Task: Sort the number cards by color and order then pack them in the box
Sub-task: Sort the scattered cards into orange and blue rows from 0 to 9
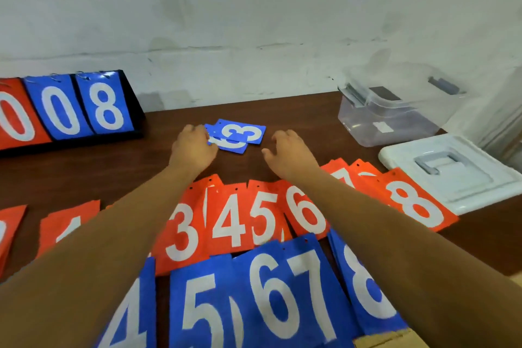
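**A:** How far along is the sorting?

**B:** Well on, I'd judge. A row of orange cards (240, 217) runs across the desk (296, 113) showing 3, 4, 5, 6, a half-covered one, then 8. More orange ones lie further left, mostly hidden under an arm. Nearer the person, a row of blue cards (282, 291) reads 4, 5, 6, 7, 8.

**A:** What's left?

**B:** A small blue pile (240, 135) lies at the far middle of the desk, well apart from both rows. It is askew, with a white 3 on top, and those cards probably belong in the blue row. No packing is done. The clear box (389, 121) at the far right stands open with no cards in it, and its white lid (480, 186) lies just beside it.

**A:** And the hands?

**B:** The left hand (195, 147) is on the pile's left edge. I cannot tell whether its grip has pinched a card. The right hand (288, 151) hovers just right of the pile, fingers loosely curled, its grip empty.

**A:** How do the cards look?

**B:** Thin, flat rectangles with bold white numerals and small punched holes near the top edge. Neighbours overlap in both rows.
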Demonstrator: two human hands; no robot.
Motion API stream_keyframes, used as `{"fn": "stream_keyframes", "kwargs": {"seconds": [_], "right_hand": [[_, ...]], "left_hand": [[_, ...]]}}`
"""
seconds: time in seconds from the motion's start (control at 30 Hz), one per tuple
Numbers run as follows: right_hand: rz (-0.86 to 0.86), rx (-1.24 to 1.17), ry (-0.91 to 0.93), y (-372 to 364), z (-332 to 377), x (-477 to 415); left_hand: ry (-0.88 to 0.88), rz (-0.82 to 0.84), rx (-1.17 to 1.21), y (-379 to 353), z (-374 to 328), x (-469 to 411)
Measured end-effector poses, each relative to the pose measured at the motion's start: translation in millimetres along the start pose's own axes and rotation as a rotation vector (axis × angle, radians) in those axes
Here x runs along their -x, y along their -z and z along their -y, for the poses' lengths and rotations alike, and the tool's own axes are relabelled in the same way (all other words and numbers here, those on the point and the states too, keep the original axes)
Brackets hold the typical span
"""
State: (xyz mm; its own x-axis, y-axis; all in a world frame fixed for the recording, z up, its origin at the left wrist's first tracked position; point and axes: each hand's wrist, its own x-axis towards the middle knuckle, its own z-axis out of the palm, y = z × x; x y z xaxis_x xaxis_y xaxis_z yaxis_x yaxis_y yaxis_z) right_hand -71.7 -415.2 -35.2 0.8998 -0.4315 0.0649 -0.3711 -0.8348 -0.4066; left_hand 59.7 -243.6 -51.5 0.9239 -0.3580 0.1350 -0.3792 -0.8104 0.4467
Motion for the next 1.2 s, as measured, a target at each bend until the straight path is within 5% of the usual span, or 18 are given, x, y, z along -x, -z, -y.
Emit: {"fn": "stream_keyframes", "kwargs": {"seconds": [0.27,0.37,0.63,0.93,1.1,1.2], "right_hand": [[-0.007,-0.001,0.032,-35.0,2.8,-75.8],[0.044,0.002,0.003,-39.4,9.9,-105.4],[0.194,0.131,-0.11,-50.3,25.5,-130.1],[0.089,-0.04,-0.037,-44.2,27.6,-79.7],[-0.104,-0.392,-0.027,-32.9,33.7,-59.9],[-0.069,-0.746,-0.05,-11.3,48.5,-39.5]], "left_hand": [[0.183,0.109,-0.153,-24.5,24.9,-72.9],[0.147,0.155,-0.054,-21.2,33.6,-75.6],[0.22,-0.04,0.513,5.1,66.2,-58.1],[0.267,0.174,0.515,4.6,51.5,-31.8],[0.269,0.124,0.818,18.0,38.6,-16.4],[0.188,0.132,1.044,49.1,29.1,-2.1]]}}
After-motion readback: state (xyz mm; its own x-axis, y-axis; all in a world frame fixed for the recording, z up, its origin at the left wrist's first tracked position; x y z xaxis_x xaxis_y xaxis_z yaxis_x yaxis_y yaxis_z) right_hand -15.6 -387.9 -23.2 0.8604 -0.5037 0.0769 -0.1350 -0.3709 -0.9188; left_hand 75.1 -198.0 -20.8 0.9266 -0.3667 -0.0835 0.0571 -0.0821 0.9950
